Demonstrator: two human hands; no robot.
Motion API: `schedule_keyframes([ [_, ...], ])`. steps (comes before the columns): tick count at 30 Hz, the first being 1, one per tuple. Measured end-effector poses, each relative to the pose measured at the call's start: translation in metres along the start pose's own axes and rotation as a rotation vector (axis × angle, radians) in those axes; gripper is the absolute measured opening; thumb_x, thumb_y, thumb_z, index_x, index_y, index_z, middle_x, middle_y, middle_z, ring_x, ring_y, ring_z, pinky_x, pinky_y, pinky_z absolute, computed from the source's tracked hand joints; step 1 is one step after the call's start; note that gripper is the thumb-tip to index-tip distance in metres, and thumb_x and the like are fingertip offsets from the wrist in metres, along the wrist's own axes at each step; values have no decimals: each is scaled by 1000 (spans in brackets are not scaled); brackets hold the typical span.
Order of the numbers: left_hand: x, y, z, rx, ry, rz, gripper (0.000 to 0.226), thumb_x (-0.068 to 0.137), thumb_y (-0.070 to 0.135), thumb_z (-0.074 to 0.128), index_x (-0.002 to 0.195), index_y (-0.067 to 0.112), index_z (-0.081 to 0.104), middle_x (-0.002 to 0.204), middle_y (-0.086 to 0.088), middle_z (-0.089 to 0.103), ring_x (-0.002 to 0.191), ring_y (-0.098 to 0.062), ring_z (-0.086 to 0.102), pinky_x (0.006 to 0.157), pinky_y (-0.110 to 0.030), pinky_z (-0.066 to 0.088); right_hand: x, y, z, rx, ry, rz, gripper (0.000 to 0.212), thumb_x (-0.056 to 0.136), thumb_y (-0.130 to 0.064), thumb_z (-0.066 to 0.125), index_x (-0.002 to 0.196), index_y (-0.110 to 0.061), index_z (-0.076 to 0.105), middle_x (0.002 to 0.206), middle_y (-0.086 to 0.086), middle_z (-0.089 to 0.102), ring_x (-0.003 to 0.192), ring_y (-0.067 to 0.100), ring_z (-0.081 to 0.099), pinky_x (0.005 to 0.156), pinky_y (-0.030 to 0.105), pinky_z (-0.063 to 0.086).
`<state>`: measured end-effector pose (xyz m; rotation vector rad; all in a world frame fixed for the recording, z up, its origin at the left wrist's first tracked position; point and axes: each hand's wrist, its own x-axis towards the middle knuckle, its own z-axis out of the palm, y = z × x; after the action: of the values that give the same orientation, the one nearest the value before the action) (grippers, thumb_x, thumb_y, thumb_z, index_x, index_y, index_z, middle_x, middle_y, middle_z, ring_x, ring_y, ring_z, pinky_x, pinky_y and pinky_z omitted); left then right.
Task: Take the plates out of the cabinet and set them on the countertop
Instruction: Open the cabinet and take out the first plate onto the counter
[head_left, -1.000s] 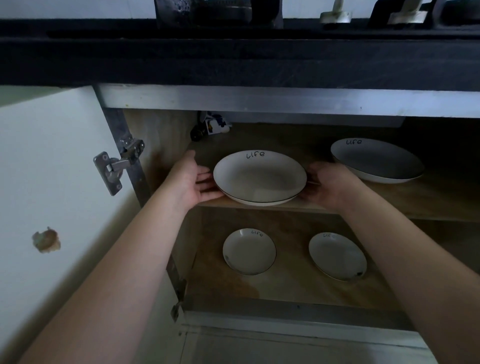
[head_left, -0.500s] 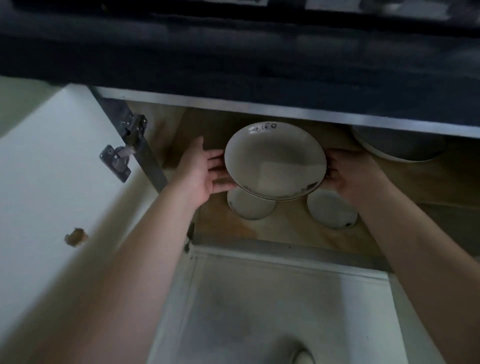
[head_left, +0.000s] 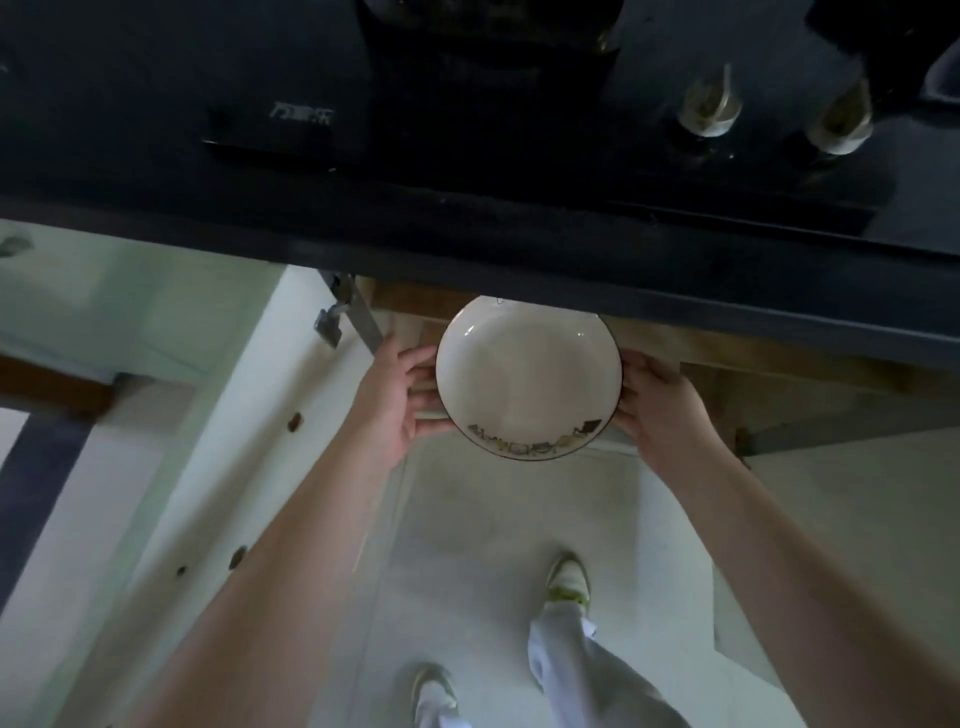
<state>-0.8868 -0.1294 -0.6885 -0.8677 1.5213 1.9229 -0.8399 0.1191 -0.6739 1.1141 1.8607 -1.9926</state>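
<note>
A white plate (head_left: 527, 376) with a dark rim and a printed band along its near edge is held in the air, just below the front edge of the dark countertop (head_left: 519, 228). My left hand (head_left: 400, 397) grips its left rim with curled fingers. My right hand (head_left: 657, 402) grips its right rim. The plate's far edge is hidden under the countertop's lip. The cabinet opening (head_left: 675, 345) lies behind the plate, and the other plates inside it are out of sight.
The white cabinet door (head_left: 223, 415) stands open on the left, its metal hinge (head_left: 332, 322) near my left hand. A black stove (head_left: 467, 78) and two small pale items (head_left: 709, 106) sit on the countertop. My feet (head_left: 569, 579) stand on the pale floor below.
Both hands lifted the plate off the upper shelf and drew it out of the cabinet toward me. The view rose, so the shelves and other plates dropped from sight and the countertop's top appeared.
</note>
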Motion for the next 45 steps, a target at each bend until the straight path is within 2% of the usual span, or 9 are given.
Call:
schedule_keyframes([
  [2,-20,-5,-11,14,6,-29,63,101,57,20,124,18,64,118,-10,63,104,-30,64,58,-45,60,-25,5,0,-42,-16,21,25,103,-16,37,109,-16,61,112,12,69,110,27,64,97,46,51],
  [7,-89,-17,-39,12,10,-68,57,103,50,22,118,15,65,122,-11,63,105,-31,64,61,-44,60,-106,12,2,108,61,65,23,103,-17,40,98,-18,62,106,8,70,97,25,65,86,43,51],
  [13,-202,-16,-74,-73,-19,-73,38,82,38,53,107,18,73,110,-11,71,97,-30,69,63,-48,58,-219,-2,-9,87,9,86,24,102,-20,44,110,-14,66,102,5,73,93,19,68,76,33,53],
  [19,-304,1,-95,-69,-66,-17,34,76,36,62,105,23,76,106,-6,74,98,-27,70,66,-47,58,-316,-38,-22,66,-22,9,25,100,-17,44,104,-20,69,96,-1,76,89,16,70,83,36,54],
  [23,-355,11,-106,-30,-105,58,44,67,43,68,108,27,76,105,0,75,97,-22,72,71,-48,59,-367,-51,-31,78,-72,-24,27,102,-19,42,110,-19,68,104,2,75,101,22,68,92,42,53],
  [29,-420,23,-97,53,-112,219,32,82,41,65,110,30,76,105,1,72,92,-16,72,67,-41,59,-416,-70,-54,77,-133,-120,26,102,-23,44,115,-21,67,108,1,74,104,19,67,93,40,54],
  [35,-485,1,-78,3,-99,290,31,85,38,65,112,27,75,108,-3,71,94,-21,72,70,-44,59,-451,-78,-101,65,-217,-181,26,101,-25,45,113,-24,67,104,-3,74,100,16,69,84,35,56],
  [40,-527,-13,-71,-39,-74,295,30,91,31,60,118,23,73,119,-10,66,103,-28,67,74,-47,59,-469,-80,-123,137,-287,-176,26,101,-26,47,115,-18,67,107,2,74,102,22,68,88,40,54],
  [45,-562,-17,-84,-59,40,334,30,92,29,57,115,22,74,127,-15,64,118,-37,60,81,-55,59,-486,-77,-110,136,-377,-187,26,101,-26,46,112,-19,68,104,1,75,98,19,70,80,35,55],
])
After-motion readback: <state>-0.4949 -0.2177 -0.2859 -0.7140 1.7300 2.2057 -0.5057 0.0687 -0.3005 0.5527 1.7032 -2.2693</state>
